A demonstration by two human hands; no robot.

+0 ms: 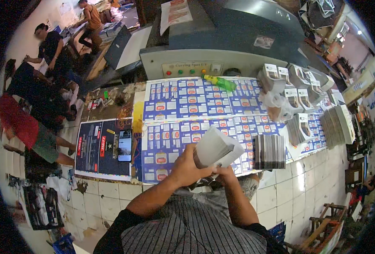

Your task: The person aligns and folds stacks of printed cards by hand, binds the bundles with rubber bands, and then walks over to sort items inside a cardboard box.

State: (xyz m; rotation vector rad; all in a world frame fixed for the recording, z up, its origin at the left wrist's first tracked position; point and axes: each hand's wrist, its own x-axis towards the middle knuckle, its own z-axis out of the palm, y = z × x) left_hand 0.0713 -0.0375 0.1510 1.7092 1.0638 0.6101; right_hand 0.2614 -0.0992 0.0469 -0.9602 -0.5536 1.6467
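Observation:
A thick stack of white paper cards (216, 146) is held tilted above the front edge of the table, in front of my body. My left hand (186, 166) is closed round its left side, with the thumb across the lower edge. My right hand (224, 173) grips its lower right corner; some of those fingers are hidden. At the top the cards fan slightly apart. Just right of my hands, a row of cards with dark and pale edges (270, 151) stands on the table.
Blue printed sheets (170, 142) cover the table. Bundled card stacks (301, 129) and a clear plastic bag (277, 106) are at right. A green bottle (220, 83) lies near the grey machine (196, 63). A phone (125, 146) lies at left. Several people (52, 46) are beyond the table's left side.

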